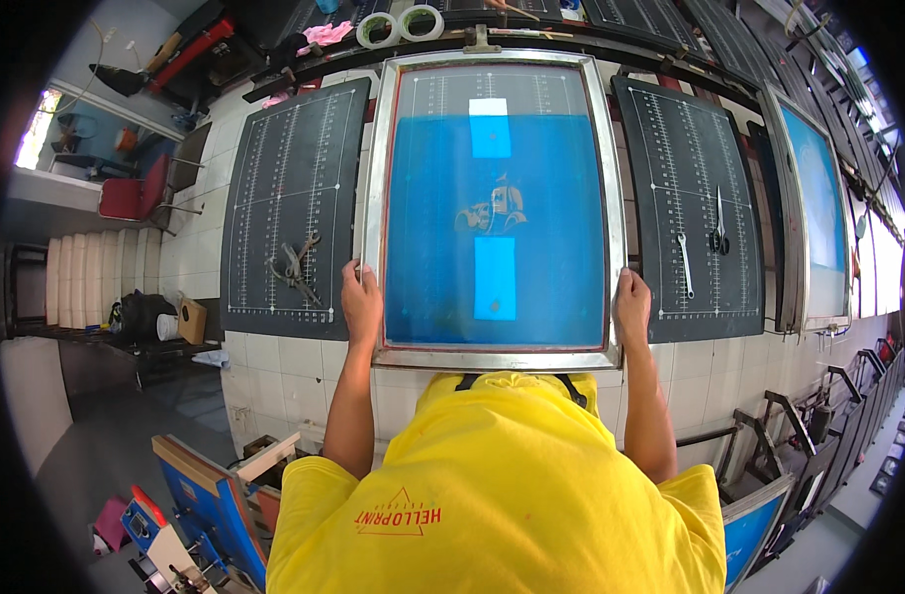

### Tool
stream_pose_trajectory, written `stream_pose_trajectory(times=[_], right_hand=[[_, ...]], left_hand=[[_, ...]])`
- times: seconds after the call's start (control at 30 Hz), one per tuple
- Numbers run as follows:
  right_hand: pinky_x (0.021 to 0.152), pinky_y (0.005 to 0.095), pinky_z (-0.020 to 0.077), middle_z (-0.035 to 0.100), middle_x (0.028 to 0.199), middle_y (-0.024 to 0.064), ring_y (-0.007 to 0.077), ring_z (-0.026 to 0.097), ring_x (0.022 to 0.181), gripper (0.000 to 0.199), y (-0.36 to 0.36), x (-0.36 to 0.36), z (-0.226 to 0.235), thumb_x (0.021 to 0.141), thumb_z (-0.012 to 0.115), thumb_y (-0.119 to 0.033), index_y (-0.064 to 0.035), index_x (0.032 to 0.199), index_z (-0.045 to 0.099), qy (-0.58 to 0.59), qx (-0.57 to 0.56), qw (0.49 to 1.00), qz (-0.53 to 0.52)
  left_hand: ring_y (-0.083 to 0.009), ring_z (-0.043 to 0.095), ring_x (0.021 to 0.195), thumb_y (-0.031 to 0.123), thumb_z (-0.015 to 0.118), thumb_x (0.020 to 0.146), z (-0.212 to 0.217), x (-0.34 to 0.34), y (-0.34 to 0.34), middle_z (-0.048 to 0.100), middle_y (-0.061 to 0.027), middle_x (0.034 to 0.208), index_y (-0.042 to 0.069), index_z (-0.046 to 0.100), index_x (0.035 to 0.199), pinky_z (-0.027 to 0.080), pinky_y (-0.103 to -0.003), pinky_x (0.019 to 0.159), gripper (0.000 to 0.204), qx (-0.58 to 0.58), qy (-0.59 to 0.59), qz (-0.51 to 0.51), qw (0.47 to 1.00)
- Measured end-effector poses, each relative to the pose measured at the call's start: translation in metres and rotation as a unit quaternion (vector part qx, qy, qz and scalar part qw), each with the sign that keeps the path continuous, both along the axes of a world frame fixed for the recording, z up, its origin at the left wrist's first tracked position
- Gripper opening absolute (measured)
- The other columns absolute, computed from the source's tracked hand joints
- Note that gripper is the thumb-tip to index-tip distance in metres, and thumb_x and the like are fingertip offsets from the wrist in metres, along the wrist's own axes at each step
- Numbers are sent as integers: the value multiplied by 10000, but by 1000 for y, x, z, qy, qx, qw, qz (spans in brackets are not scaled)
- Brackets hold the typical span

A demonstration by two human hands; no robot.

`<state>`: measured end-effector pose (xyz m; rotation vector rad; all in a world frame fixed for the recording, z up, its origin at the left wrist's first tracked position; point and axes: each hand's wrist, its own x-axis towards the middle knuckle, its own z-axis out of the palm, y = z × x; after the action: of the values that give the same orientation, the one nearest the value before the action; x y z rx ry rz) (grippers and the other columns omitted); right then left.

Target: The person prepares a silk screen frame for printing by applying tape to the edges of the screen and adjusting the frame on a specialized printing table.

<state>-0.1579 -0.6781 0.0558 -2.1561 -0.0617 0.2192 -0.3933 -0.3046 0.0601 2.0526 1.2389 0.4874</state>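
A large screen-printing frame with a silver metal rim lies in front of me, its far edge at a metal clamp. Its blue mesh carries a small pale vehicle design near the middle. Two light rectangles, a near one and a far one, show through or on the mesh; I cannot tell which. My left hand is closed on the left side rim, near its front corner. Opposite it, my right hand grips the right side rim. Both thumbs rest near the top of the rim.
Black gridded boards flank the frame: a left one bearing a plier-like metal tool, and a right one with a wrench and scissors. Tape rolls sit beyond. Another blue screen stands far right.
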Motion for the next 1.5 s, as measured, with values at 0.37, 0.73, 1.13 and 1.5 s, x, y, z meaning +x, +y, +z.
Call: stream_pose_trajectory(times=[0.37,0.73,1.13,1.5], right_hand=[[803,434,452,633,906,268,361,605,852,477,-5,1,-6,1017,426,-378,63,1069,598,83,-12,996,15],[778,433,453,612,871,242,334,578,814,467,-3,4,0,1029,439,-372,72,1075,575,80,25,996,37],[688,392,467,632,803,190,255,586,721,393,6,6,17,1040,458,-297,50,1179,578,125,-56,989,47],[585,385,409,530,669,137,206,473,611,354,6,2,7,1047,439,-287,41,1091,567,81,-81,993,37]], left_hand=[[-376,567,1048,182,502,993,-6,-2,-4,581,-197,1113,-15,584,1195,462,-445,916,294,215,6,-45,976],[-382,572,993,117,529,945,1,5,-8,614,-202,1036,-29,630,1136,448,-478,868,261,303,45,-68,949],[-386,572,1017,168,590,919,24,32,4,605,-187,1092,-25,612,1127,447,-494,862,284,295,100,-78,947],[-428,331,1408,391,660,892,15,217,27,390,-174,1511,194,511,1424,273,-617,1135,587,260,45,-402,877]])
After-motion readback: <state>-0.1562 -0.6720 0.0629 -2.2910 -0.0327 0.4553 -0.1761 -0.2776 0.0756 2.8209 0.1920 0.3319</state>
